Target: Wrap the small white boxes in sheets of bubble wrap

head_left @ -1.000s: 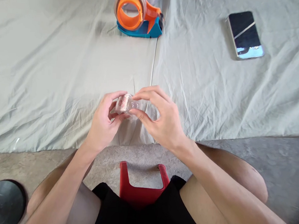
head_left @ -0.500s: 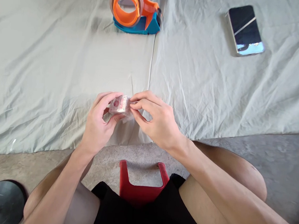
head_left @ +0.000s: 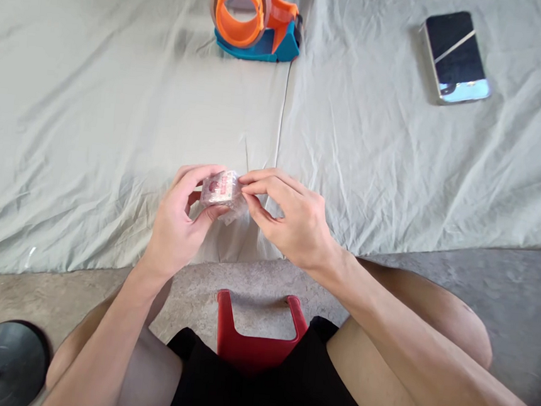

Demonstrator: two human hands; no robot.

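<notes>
My left hand (head_left: pixel 182 211) holds a small clear-wrapped box (head_left: pixel 219 188) between thumb and fingers, just above the cloth. White and red print shows on the box, along with a dark red round spot. Loose clear plastic wrap (head_left: pixel 237 211) sticks out from its right side. My right hand (head_left: pixel 293 214) is closed in a pinch at that side, its fingertips on the edge of the wrap. How much plastic lies between those fingertips is too small to see.
An orange and blue tape dispenser (head_left: pixel 265 51) stands at the far side of the grey cloth (head_left: pixel 118 107). A phone (head_left: pixel 458 58) lies at the upper right. Below, a red stool (head_left: pixel 257 350) shows between my legs, and a round black base (head_left: pixel 5 363) stands on the floor at left.
The box has turned slightly in my left hand, so its printed side shows more. My right fingertips have shifted slightly to the right. The whole view has moved a little.
</notes>
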